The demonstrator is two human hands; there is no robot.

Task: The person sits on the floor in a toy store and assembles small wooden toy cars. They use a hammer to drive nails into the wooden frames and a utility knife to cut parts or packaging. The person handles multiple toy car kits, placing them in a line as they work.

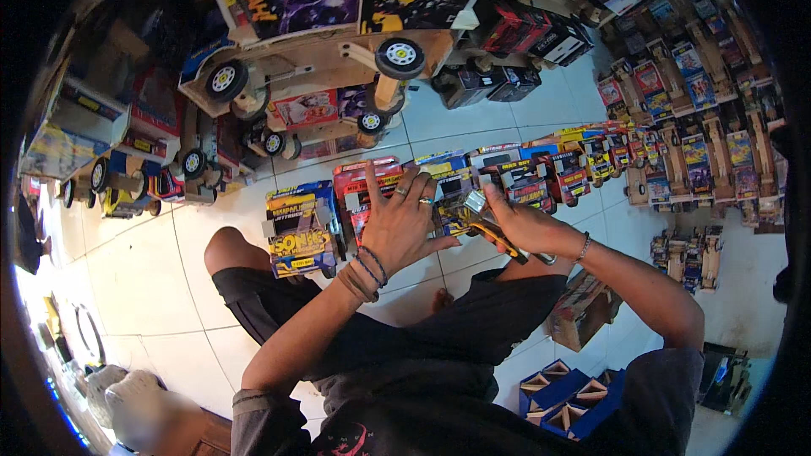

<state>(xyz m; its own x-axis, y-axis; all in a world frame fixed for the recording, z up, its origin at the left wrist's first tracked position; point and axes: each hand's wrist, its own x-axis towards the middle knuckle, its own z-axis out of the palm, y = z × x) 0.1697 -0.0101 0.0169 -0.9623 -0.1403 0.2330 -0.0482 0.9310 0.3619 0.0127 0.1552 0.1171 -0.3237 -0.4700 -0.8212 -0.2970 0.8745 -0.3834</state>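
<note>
A row of painted toy trucks stands on the tiled floor before me. At its left end is a blue-and-yellow truck (302,232), with a red truck (355,203) next to it and another yellow-and-blue truck (441,167) beyond. My left hand (395,224) lies over the red truck and its neighbour, fingers stretched and apart, with rings and wrist bands on it. My right hand (528,226) is closed around a hand tool (494,235) with a shiny square metal head and yellow-and-black handle parts. Its exact kind is partly hidden by the fingers.
Larger wooden toy trucks (312,46) with black wheels stand at the far side. Stacked trucks (693,101) fill the right. Near my right knee are a wooden box-like piece (583,311) and blue wooden parts (570,397). A blurred person (148,414) is at lower left.
</note>
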